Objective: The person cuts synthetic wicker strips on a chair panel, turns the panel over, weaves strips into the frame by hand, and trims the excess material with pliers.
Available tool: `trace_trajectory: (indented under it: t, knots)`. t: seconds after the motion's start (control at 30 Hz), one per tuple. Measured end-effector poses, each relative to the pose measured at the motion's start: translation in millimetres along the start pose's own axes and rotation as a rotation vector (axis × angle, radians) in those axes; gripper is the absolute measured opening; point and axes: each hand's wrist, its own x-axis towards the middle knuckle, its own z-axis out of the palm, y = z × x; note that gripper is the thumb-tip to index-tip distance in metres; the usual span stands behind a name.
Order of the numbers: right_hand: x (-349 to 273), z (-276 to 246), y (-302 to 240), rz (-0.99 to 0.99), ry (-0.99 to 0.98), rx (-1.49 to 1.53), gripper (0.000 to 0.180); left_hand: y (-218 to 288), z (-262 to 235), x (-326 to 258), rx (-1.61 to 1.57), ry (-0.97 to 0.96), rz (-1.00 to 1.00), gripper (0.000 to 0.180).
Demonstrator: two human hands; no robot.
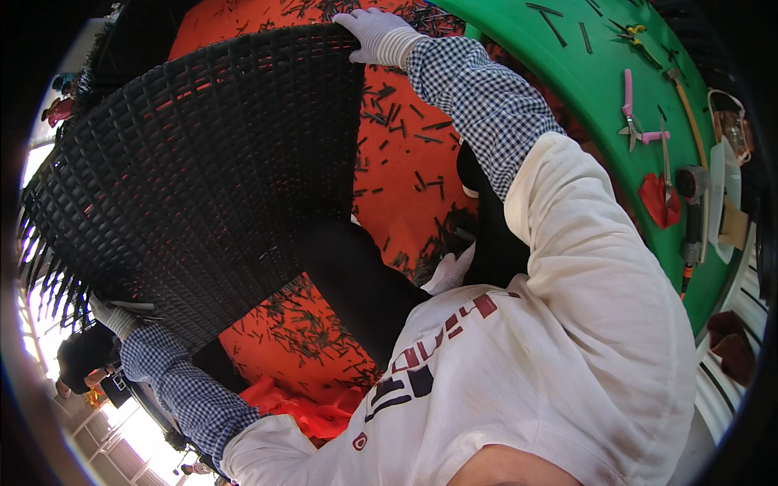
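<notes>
A large black woven wicker panel (235,138) fills the left and middle, leaning across my dark-trousered legs. Its left edge ends in a fringe of loose strands. At the top right corner, my right hand (377,36), in a pale striped knit glove, is closed over the rim, thumb on the near side. Down at the lower left edge my left hand (117,317), gloved alike, grips the panel beside the fringe. Its fingertips are mostly hidden, and a thin pale strip shows next to it.
Black offcuts (405,125) litter the red floor (381,219). On the right, a green table (567,77) carries pink-handled pruning shears (628,101), yellow-handled pliers (640,44), a hammer (689,113) and a tape measure (690,185). Another person (85,356) is at lower left.
</notes>
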Motion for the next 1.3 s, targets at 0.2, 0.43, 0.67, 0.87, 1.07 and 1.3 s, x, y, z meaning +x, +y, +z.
trace_trajectory:
  t: [0.2, 0.43, 0.67, 0.87, 1.07, 1.3]
  knots:
    - [-0.2, -24.6, 20.9, -0.089, 0.012, 0.367, 0.049, 0.8, -2.7, -0.3, 0.005, 0.008, -0.002, 0.026]
    - [-14.8, -58.8, 36.9, -0.186, -0.158, 0.5, 0.051, -1.9, 0.7, 2.1, 0.008, 0.006, -0.01, 0.026]
    - [-19.6, -58.0, 30.7, -0.122, -0.14, 0.385, 0.049, 1.1, 2.4, 2.2, 0.013, 0.006, -0.007, 0.026]
    - [-25.3, -75.2, 26.2, -0.097, -0.171, 0.422, 0.052, 0.6, 4.5, 2.4, 0.016, -0.002, -0.005, 0.026]
    - [-27.6, -84.4, 17.4, -0.019, -0.18, 0.311, 0.052, 1.9, -1.3, 1.1, 0.029, 0.008, 0.005, 0.026]
    - [-25.3, -84.6, -7.2, -0.093, 0.065, 0.351, 0.077, -6.9, 1.6, 14.0, 0.097, -0.005, 0.041, 0.026]
